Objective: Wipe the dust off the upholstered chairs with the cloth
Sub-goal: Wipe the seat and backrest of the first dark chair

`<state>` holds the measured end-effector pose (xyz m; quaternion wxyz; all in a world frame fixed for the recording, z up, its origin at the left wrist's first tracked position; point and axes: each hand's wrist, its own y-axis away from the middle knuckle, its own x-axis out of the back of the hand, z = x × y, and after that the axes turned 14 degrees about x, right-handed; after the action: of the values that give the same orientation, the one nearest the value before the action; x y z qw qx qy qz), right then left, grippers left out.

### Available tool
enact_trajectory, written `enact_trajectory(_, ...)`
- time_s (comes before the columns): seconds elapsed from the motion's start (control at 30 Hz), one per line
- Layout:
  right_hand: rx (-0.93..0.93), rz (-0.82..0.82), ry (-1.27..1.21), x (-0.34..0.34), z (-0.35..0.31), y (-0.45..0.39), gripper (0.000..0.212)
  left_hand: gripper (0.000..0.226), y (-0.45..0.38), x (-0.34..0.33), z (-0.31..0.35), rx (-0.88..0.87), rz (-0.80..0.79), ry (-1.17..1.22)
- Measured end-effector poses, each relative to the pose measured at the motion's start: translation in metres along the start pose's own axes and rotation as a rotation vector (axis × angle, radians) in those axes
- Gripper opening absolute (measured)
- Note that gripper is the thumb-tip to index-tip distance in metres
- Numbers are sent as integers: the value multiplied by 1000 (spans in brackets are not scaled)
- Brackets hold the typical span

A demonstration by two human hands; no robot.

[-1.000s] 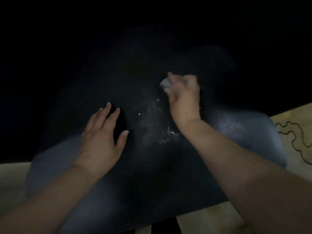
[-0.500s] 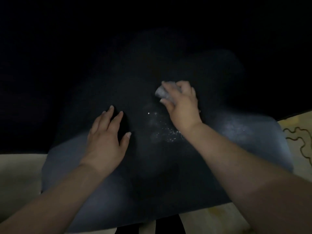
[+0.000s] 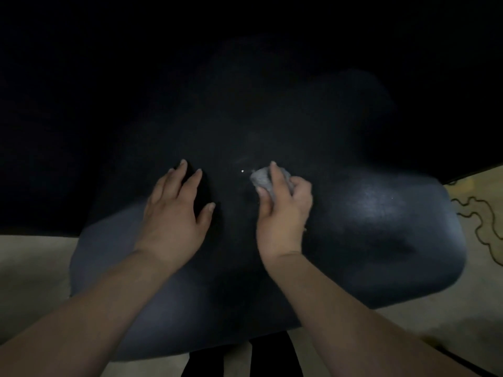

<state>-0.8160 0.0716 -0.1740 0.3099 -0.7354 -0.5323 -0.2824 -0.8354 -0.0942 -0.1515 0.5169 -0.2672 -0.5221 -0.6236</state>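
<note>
Head view shows the right hand [image 3: 283,213] clenched on the cloth [image 3: 262,179], pressed to the dark seat [image 3: 381,227], left hand [image 3: 174,213] flat and released — the small wad could skip the speck [image 3: 242,171] just beside it.

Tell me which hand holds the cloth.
The right hand: its fingers are closed on the grey cloth. The left hand lies flat and empty on the seat.
</note>
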Motion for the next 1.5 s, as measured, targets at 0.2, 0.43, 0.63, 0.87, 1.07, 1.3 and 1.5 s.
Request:
enact_trajectory(0.2, 73, -31, 10, -11, -14, -36, 49, 63, 1, 2, -9, 1, -5, 39)
enact_trajectory(0.43, 499, -362, 108, -8, -7, -14, 42, 63, 7, 0, -22, 8, 1, 26)
enact_trajectory(0.63, 594, -317, 196, 17, 25, -9, 43, 63, 6, 0, -20, 25, 7, 18)
enact_trajectory(0.87, 236, -134, 186, 20, 30, -44, 43, 63, 5, 1, -19, 31, -4, 20)
enact_trajectory(1.07, 545, -329, 87, 9, 8, -8, 40, 64, 6, -1, -19, 38, -9, 8)
enact_trajectory(1.3, 116, -61, 237, 14, 38, -79, 43, 61, 0, -1, -12, 32, 28, 3)
enact_trajectory(1.5, 710, -399, 83, -30, -10, -48, 45, 62, -10, 3, -12, 56, 30, 9)
